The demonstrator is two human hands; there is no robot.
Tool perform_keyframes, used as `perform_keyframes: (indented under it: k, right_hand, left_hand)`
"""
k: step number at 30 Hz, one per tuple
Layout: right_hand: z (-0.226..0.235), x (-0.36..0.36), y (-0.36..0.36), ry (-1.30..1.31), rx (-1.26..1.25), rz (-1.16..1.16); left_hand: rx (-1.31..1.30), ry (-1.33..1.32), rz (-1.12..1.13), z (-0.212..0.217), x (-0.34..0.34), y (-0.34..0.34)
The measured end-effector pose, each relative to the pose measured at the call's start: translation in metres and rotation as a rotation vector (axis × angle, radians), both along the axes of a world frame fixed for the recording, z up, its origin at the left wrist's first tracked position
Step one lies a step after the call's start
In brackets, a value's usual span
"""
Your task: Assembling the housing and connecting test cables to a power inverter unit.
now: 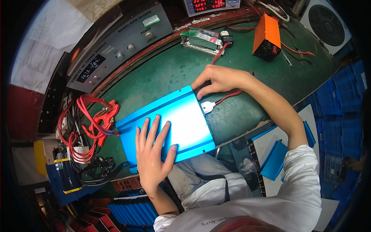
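Observation:
A flat blue metal case [183,125], likely a power inverter, lies on the green bench in front of me. My left hand [152,154] rests flat on its top with fingers spread. At the case's right end my right hand [214,80] has its thumb and index finger bent against the end face near the far corner; what they grip or press is hidden. Just below the right hand, a white plug [208,107] with red and black leads sits at that end face. Red cables and clamps [106,120] lie by the case's left end.
A grey power supply [116,48] with a lit display stands at the back left. A lit meter [210,5] is behind. On the green bench [162,77] are an orange box [266,37] and a clear-sided block [203,40] with leads. A black cable [102,170] lies at left.

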State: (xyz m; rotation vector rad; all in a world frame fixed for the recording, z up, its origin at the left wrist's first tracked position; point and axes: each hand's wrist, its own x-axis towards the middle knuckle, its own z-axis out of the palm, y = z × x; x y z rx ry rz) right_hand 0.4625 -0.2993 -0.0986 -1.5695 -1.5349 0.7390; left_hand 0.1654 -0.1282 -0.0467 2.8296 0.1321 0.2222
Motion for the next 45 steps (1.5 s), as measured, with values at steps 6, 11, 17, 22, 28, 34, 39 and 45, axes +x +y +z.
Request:
perform_keyframes:
  k: [6, 11, 17, 22, 28, 34, 39, 45]
  right_hand:
    - [0.020, -0.010, -0.005, -0.194, -0.029, -0.045]
    - [0.040, -0.022, -0.016, -0.330, -0.243, -0.039]
    - [0.035, -0.022, -0.021, -0.413, -0.103, 0.062]
    - [0.033, -0.035, -0.005, -0.582, -0.139, 0.059]
    - [0.034, -0.036, -0.012, -0.488, -0.145, 0.001]
    - [0.039, -0.038, 0.001, -0.469, -0.161, 0.031]
    - [0.042, -0.031, -0.008, -0.444, -0.229, -0.008]
    - [0.056, -0.001, -0.048, -0.469, -0.427, -0.369]
  left_hand:
    - [-0.001, 0.000, 0.001, 0.000, -0.002, 0.001]
    - [-0.010, 0.000, 0.006, 0.002, -0.001, 0.000]
    - [-0.019, 0.000, -0.009, 0.000, 0.003, 0.000]
    - [0.003, 0.015, 0.033, 0.005, -0.009, 0.005]
    - [-0.045, -0.111, -0.021, -0.011, -0.007, 0.008]
    - [-0.032, -0.175, 0.008, -0.014, -0.018, 0.011]
    - [-0.058, -0.250, -0.010, -0.022, -0.019, 0.013]
    - [-0.083, -0.384, 0.055, -0.036, -0.019, 0.003]
